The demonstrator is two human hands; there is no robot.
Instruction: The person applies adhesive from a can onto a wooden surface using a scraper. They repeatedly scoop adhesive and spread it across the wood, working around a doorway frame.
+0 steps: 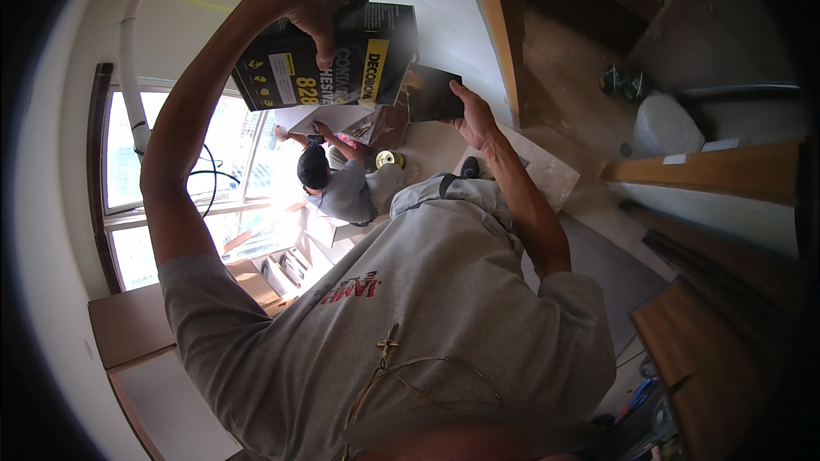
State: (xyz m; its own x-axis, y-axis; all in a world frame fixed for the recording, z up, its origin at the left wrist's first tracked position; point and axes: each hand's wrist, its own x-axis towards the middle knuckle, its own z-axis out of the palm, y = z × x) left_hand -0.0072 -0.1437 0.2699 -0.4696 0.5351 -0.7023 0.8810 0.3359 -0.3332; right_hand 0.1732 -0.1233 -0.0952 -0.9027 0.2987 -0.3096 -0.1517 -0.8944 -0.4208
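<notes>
My left hand (314, 17) is raised high and wrapped over the upper edge of a large black-and-yellow rectangular glue can (342, 60), which is held tilted on its side. Close to the can's right end, my right hand (475, 118) grips a smaller dark, square-sided container (434, 96) between thumb and fingers. The can's end lies right beside this container. Its inside is mostly hidden, and I cannot tell whether the two touch or whether anything flows between them.
Beyond my hands, another person (337, 183) in a grey shirt and dark cap crouches by a bright window (141, 154). A round yellow-rimmed tin (390, 159) stands near that person. Brown wooden boards (709, 346) lean at the right, near a pale bucket (666, 126).
</notes>
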